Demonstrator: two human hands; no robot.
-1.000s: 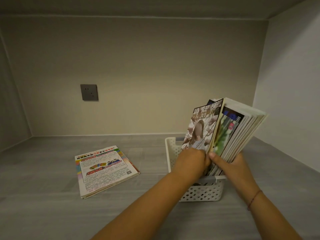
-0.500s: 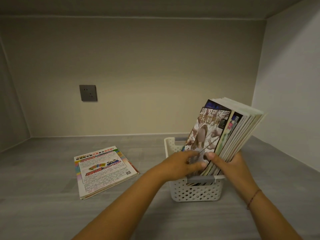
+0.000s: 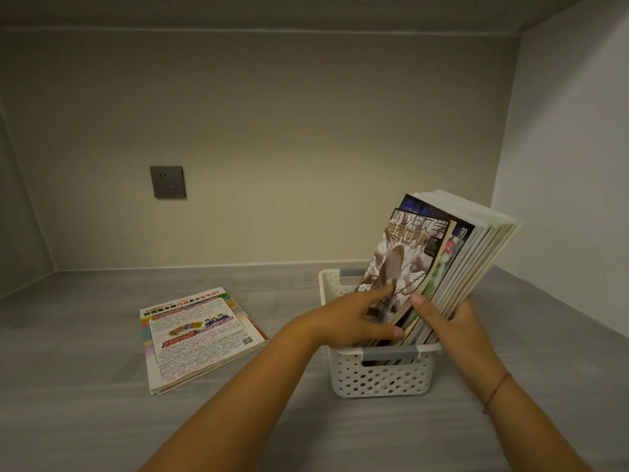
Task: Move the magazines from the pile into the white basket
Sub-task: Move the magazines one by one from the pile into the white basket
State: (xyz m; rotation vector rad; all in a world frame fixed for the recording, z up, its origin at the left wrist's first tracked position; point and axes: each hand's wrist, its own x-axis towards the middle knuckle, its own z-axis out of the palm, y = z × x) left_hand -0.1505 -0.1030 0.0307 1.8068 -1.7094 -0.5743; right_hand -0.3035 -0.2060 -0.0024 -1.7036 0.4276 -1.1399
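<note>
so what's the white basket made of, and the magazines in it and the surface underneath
The white basket looks like moulded plastic, matte, with rows of round holes in its wall. The magazines are paper, with glossy-looking printed covers and pale page edges fanned at the top. The surface is grey with a streaked grain, probably laminate or wood-look board; I cannot tell which.

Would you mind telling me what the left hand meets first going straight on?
The left hand would meet the front magazine's cover, which its index fingertip seems to touch.
</note>
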